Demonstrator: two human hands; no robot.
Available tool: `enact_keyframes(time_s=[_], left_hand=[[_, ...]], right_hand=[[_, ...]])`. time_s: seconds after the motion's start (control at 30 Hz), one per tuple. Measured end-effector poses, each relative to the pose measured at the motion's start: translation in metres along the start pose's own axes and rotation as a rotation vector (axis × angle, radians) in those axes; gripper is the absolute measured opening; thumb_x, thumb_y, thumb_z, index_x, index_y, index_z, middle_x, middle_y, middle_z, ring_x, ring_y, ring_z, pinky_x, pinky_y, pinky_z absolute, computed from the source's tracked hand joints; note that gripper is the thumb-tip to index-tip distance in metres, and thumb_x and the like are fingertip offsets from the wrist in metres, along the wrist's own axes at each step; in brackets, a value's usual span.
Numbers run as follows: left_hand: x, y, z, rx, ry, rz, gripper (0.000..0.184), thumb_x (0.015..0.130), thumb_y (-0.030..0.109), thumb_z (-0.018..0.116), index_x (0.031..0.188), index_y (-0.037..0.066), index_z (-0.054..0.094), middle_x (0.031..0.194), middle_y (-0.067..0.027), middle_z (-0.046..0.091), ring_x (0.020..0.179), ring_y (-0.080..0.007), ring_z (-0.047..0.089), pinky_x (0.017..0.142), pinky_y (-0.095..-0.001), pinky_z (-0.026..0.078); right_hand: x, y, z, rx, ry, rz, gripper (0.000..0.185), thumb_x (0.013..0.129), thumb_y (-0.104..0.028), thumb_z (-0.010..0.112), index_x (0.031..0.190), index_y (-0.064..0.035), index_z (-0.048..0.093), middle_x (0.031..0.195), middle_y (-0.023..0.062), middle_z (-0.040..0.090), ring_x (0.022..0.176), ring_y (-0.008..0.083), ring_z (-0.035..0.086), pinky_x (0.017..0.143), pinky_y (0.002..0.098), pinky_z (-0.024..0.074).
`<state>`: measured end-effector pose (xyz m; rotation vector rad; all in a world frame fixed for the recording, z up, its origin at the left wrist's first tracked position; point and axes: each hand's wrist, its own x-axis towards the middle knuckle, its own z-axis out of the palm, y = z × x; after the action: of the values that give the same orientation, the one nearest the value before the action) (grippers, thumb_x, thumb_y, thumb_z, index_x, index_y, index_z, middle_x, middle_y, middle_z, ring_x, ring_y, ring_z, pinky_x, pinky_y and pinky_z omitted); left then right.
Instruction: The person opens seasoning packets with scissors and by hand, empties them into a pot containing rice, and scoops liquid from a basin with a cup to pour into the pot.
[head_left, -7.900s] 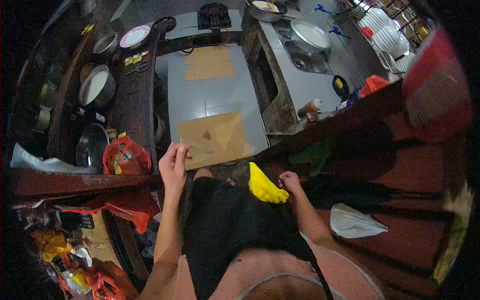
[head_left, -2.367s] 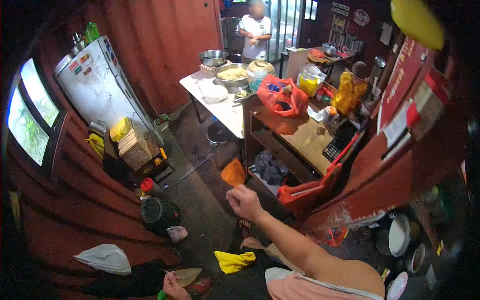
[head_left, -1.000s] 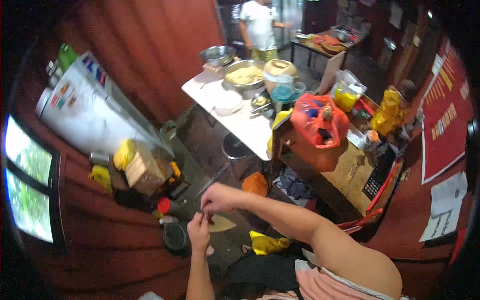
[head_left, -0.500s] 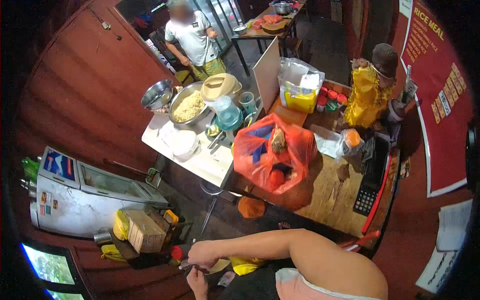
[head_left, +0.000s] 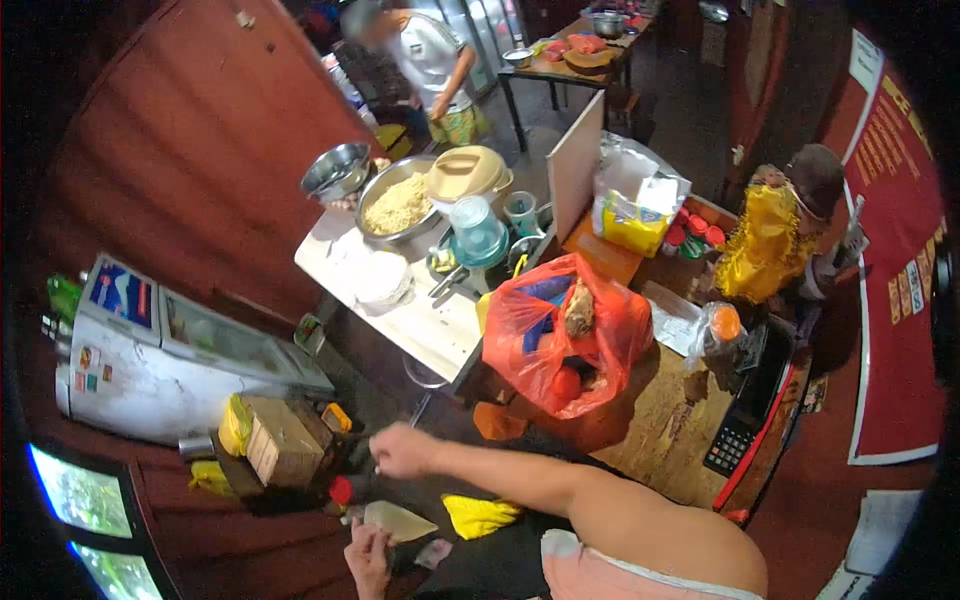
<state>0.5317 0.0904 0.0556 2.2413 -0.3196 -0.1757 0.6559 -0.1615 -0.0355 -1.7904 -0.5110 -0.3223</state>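
Fingers of the left hand point(head_left: 367, 558) pinch a pale sheet point(head_left: 402, 522); beyond them, the outstretched right hand point(head_left: 403, 452) curls, grip unclear.

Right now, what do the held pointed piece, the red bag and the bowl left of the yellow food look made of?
Pointed piece: maybe thin plastic film or paper; pale, smooth, seemingly translucent, but blurred.
Red bag: likely thin glossy plastic; crinkled, with blue showing through.
Bowl: probably polished metal; bright grey reflections.
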Motion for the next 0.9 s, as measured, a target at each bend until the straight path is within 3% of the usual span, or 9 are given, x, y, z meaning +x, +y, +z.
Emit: enact_keyframes(time_s=[0.07, 0.17, 0.23, 0.43, 0.53, 0.57, 0.7, 0.83, 0.9], left_hand=[[-0.003, 0.01, -0.01, -0.131, 0.031, -0.117, 0.019, 0.104, 0.007, 0.061, 0.089, -0.001, 0.07, 0.072, -0.0015, 0.066, 0.073, -0.0123, 0.064, 0.129, -0.0527, 0.018], [-0.011, -0.004, -0.011, -0.189, 0.094, -0.165, 0.022, 0.104, 0.011, 0.06, 0.087, -0.001, 0.069, 0.069, -0.0015, 0.065, 0.07, -0.0131, 0.063, 0.129, -0.0556, 0.018], [-0.013, -0.027, -0.015, -0.192, 0.059, -0.125, 0.021, 0.107, 0.011, 0.06, 0.096, -0.003, 0.07, 0.07, -0.0019, 0.067, 0.066, -0.0086, 0.061, 0.125, -0.0448, 0.028], [-0.028, -0.076, -0.031, -0.225, 0.051, 0.006, 0.022, 0.105, 0.012, 0.06, 0.089, 0.001, 0.071, 0.072, -0.0031, 0.069, 0.069, -0.013, 0.065, 0.129, -0.053, 0.02], [-0.033, -0.099, -0.042, -0.252, 0.036, 0.024, 0.02, 0.103, 0.012, 0.062, 0.088, 0.002, 0.073, 0.07, -0.0048, 0.071, 0.07, -0.0172, 0.07, 0.128, -0.0558, 0.022], [-0.034, -0.11, -0.046, -0.255, 0.017, 0.037, 0.02, 0.103, 0.012, 0.062, 0.089, 0.002, 0.073, 0.071, -0.0048, 0.072, 0.071, -0.018, 0.07, 0.128, -0.0565, 0.023], [-0.038, -0.147, -0.069, -0.244, -0.099, 0.157, 0.021, 0.103, 0.014, 0.062, 0.093, 0.002, 0.076, 0.074, -0.0045, 0.073, 0.073, -0.0207, 0.071, 0.126, -0.0583, 0.025], [-0.044, -0.175, -0.081, -0.224, -0.203, 0.17, 0.021, 0.103, 0.015, 0.062, 0.096, 0.004, 0.077, 0.075, -0.0046, 0.073, 0.076, -0.022, 0.073, 0.125, -0.0576, 0.028], [-0.044, -0.187, -0.076, -0.242, -0.229, 0.183, 0.02, 0.103, 0.016, 0.063, 0.096, 0.004, 0.077, 0.076, -0.005, 0.074, 0.076, -0.0219, 0.073, 0.125, -0.0563, 0.028]], right_hand=[[0.015, 0.004, -0.004, 0.083, 0.14, 0.074, 0.013, 0.085, -0.015, 0.066, 0.083, -0.0015, 0.068, 0.076, 0.019, 0.069, 0.069, 0.0364, 0.07, 0.064, 0.0449, 0.055], [0.019, -0.02, -0.009, 0.229, 0.208, 0.178, 0.016, 0.09, -0.015, 0.065, 0.084, -0.0001, 0.066, 0.068, 0.0139, 0.063, 0.062, 0.0189, 0.061, 0.06, 0.0364, 0.0497], [0.01, -0.024, -0.001, 0.242, 0.202, 0.203, 0.018, 0.091, -0.015, 0.063, 0.083, 0.0001, 0.064, 0.068, 0.0126, 0.061, 0.063, 0.0178, 0.059, 0.061, 0.0358, 0.0486], [-0.095, 0.014, 0.043, 0.077, 0.306, 0.412, 0.025, 0.096, -0.017, 0.056, 0.077, -0.0014, 0.055, 0.068, 0.0065, 0.048, 0.066, 0.0145, 0.048, 0.061, 0.0372, 0.0414], [-0.19, 0.022, 0.058, -0.188, 0.397, 0.603, 0.03, 0.098, -0.022, 0.054, 0.08, 0.0022, 0.055, 0.07, 0.0139, 0.05, 0.069, 0.0171, 0.051, 0.065, 0.0416, 0.0445], [-0.225, 0.019, 0.06, -0.29, 0.305, 0.847, 0.031, 0.096, -0.026, 0.054, 0.091, -0.0003, 0.07, 0.093, 0.0276, 0.069, 0.095, 0.0425, 0.071, 0.081, 0.0508, 0.0539], [-0.4, -0.002, 0.1, -1.049, -0.044, 0.943, 0.017, 0.088, -0.017, 0.06, 0.085, -0.0073, 0.073, 0.092, 0.0177, 0.071, 0.094, 0.0379, 0.072, 0.08, 0.0498, 0.0592], [-0.575, -0.052, 0.174, -1.151, 0.08, 1.135, 0.02, 0.087, -0.02, 0.061, 0.081, -0.006, 0.075, 0.089, 0.0172, 0.075, 0.083, 0.0383, 0.073, 0.072, 0.0504, 0.0594], [-0.663, -0.065, 0.215, -1.145, -0.107, 1.412, 0.024, 0.089, -0.021, 0.061, 0.09, -0.0046, 0.079, 0.094, 0.0174, 0.078, 0.085, 0.0374, 0.075, 0.072, 0.0511, 0.0588]])
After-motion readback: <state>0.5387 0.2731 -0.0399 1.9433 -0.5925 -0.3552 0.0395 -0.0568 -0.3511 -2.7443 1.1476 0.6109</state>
